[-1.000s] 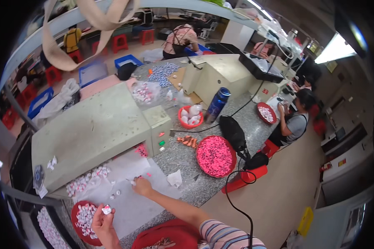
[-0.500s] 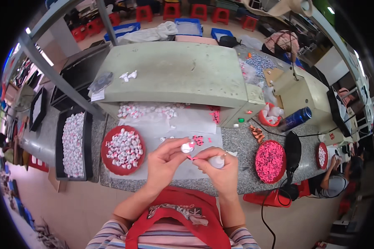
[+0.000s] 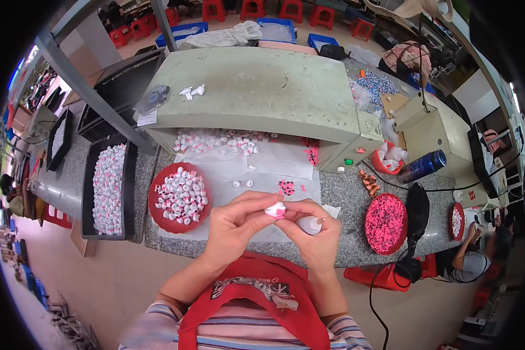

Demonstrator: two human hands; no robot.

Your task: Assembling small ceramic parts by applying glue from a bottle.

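Observation:
Before my chest, both hands meet at a small white rounded piece with a pink patch [image 3: 275, 210]. My left hand [image 3: 232, 224] is closed and pinches it between thumb and fingers. The thumb and forefinger of my right hand [image 3: 315, 242] press on its pink side. Tucked in that same hand is a small whitish bottle with a nozzle [image 3: 310, 225]. Just beyond my fingers, several pink and black bits [image 3: 286, 187] lie on white paper [image 3: 216, 169], with a few white pieces [image 3: 237, 184] near them.
A pale green metal housing [image 3: 251, 87] spans the bench, with white pieces under it. At left are a red bowl [image 3: 178, 230] and a black tray [image 3: 132, 192] of white pieces. A red bowl of pink bits [image 3: 385, 252], a black object [image 3: 417, 210] and a blue can [image 3: 424, 165] stand right.
My right hand has brought the pink bit it pinched up against the white piece, and the fingers of both hands now touch there. The whole view has shifted slightly.

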